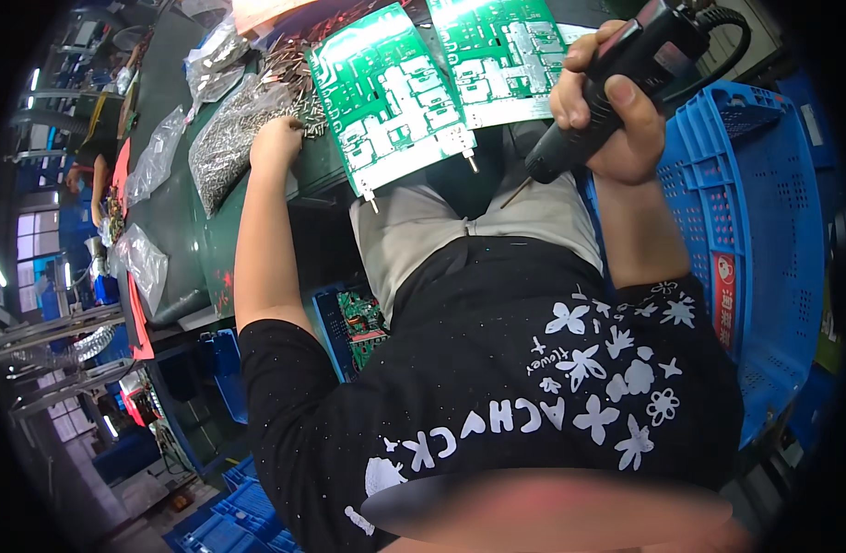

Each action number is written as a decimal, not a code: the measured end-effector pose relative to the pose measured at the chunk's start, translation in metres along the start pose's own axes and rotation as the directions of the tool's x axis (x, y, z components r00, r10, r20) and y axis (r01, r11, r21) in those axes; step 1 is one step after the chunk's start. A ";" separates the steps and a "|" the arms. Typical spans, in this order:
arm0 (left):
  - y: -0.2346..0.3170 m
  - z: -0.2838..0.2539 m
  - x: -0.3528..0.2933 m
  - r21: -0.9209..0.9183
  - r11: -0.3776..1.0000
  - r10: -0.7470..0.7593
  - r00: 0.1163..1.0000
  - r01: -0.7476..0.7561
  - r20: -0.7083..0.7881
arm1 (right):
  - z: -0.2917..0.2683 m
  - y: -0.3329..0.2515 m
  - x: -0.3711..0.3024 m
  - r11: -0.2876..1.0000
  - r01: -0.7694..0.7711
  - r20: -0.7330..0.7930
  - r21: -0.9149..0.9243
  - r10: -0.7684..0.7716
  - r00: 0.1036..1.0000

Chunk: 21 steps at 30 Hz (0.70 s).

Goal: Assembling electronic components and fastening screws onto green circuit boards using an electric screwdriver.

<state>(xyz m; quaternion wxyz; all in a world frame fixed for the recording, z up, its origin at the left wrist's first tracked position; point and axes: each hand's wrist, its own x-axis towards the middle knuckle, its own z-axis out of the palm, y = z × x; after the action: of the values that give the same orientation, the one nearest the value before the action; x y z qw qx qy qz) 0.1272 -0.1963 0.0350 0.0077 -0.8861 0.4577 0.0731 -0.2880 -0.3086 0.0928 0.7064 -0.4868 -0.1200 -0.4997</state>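
My right hand (637, 129) is wrapped round a black electric screwdriver (559, 147), raised at the upper right, its thin bit slanting down and left. My left hand (276, 143) is at the edge of a heap of small metal screws (248, 106), its fingers curled together. Its fingertips are too small to show whether a screw is between them. Right of that hand lies a green circuit board (391, 101) with white areas and metal parts along its near edge. A second, similar green board (501, 60) sits beside it.
Clear plastic bags (156, 155) are on the dark green table (179, 230) at left. A tall blue crate (782, 267) stands close on my right. Below the table edge, a blue bin holds populated circuit boards (363, 318). A black coiled cord (738, 28) runs from the screwdriver.
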 end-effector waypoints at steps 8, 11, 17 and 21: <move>-0.012 0.021 -0.007 -0.280 0.959 -0.043 0.962 -0.035 -0.269 | -0.006 -0.008 -0.004 0.999 0.012 -0.021 0.043 -0.011 1.000; -0.017 0.024 -0.017 -0.232 0.950 0.059 0.853 -0.207 -0.518 | -0.004 -0.007 -0.003 0.998 0.002 -0.008 0.061 -0.001 1.000; 0.039 0.003 -0.106 -0.762 0.617 -0.036 0.960 -0.198 -0.278 | -0.015 -0.007 0.001 0.996 0.012 0.110 0.085 -0.021 0.994; 0.092 0.018 -0.164 -0.980 0.173 0.170 0.983 -0.100 -0.071 | -0.015 -0.014 0.010 0.993 -0.017 0.162 0.115 -0.001 0.987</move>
<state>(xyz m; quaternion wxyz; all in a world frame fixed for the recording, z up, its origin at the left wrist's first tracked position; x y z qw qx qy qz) -0.0428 -0.1155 0.0439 -0.5526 -0.6406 0.3817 0.3722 -0.2999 -0.3271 0.1000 0.7233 -0.4844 -0.2036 -0.4479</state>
